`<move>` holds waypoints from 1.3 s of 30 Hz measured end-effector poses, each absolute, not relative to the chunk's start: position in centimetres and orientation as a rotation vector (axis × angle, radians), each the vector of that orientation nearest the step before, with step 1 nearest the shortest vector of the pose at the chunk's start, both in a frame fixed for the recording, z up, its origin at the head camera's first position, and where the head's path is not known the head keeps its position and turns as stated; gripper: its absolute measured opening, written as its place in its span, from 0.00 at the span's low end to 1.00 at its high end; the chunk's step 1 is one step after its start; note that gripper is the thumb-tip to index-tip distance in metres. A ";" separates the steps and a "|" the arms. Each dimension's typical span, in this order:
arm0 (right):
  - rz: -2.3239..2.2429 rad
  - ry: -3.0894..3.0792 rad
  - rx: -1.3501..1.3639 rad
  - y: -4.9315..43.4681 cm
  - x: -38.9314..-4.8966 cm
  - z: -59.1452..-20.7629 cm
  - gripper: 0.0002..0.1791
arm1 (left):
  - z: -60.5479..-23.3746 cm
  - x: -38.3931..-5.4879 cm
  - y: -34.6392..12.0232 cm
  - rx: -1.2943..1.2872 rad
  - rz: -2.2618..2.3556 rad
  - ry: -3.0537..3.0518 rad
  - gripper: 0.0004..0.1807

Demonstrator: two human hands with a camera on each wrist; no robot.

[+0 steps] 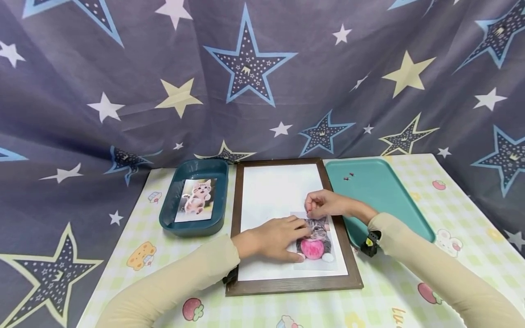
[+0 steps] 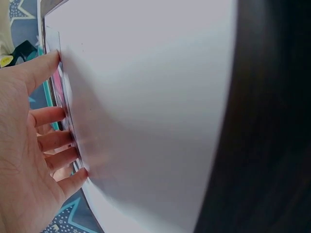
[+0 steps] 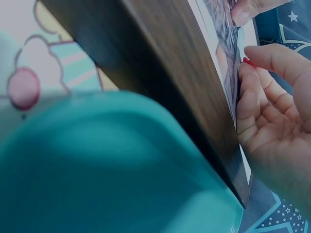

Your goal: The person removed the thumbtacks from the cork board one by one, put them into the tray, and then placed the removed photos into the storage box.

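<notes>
A brown-framed white board (image 1: 270, 187) lies on the table, with a photo of a grey kitten and a pink ball (image 1: 313, 249) on its lower right part. My left hand (image 1: 276, 238) rests on the photo's left side, fingers spread and pressing it against the board; the left wrist view shows the fingertips (image 2: 57, 141) along the photo's edge. At the photo's top edge, my right hand (image 1: 326, 203) pinches a red push pin (image 3: 248, 61) between thumb and forefinger. The pin's tip is hidden by the fingers.
Left of the board stands a dark blue bin (image 1: 166, 214) holding another kitten photo (image 1: 196, 200). A teal tray (image 1: 385, 196) lies on the right, close by the frame (image 1: 353, 269), with a few red push pins (image 1: 347, 178) near its far end. A starry curtain (image 1: 262, 123) hangs behind.
</notes>
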State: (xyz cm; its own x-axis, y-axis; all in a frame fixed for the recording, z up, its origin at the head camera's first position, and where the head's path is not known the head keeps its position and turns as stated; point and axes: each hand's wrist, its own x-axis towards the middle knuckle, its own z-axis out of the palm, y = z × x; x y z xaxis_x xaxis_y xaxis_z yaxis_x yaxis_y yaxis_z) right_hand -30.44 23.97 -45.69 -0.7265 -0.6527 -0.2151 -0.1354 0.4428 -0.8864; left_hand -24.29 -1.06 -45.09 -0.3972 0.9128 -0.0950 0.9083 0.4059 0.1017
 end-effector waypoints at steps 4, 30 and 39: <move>-1.235 2.194 -0.650 24.0 -30.3 -45.6 0.04 | -45.3 -24.4 -1.0 1.650 0.069 2.511 0.40; -1.263 2.158 -0.685 23.8 -30.3 -45.5 0.04 | -45.3 -24.3 -1.1 1.627 0.051 2.515 0.40; -1.251 2.171 -0.679 23.8 -30.4 -45.5 0.04 | -45.6 -24.5 -1.2 1.635 0.045 2.522 0.41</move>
State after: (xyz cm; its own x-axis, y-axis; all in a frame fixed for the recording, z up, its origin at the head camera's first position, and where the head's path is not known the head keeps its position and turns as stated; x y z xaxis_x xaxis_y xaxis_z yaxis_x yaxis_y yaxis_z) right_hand -30.39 23.81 -45.53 -0.7283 -0.6554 -0.2001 -0.1555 0.4425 -0.8832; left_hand -24.46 -1.16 -45.56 -0.4015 0.9107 -0.0974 0.9067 0.4102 0.0984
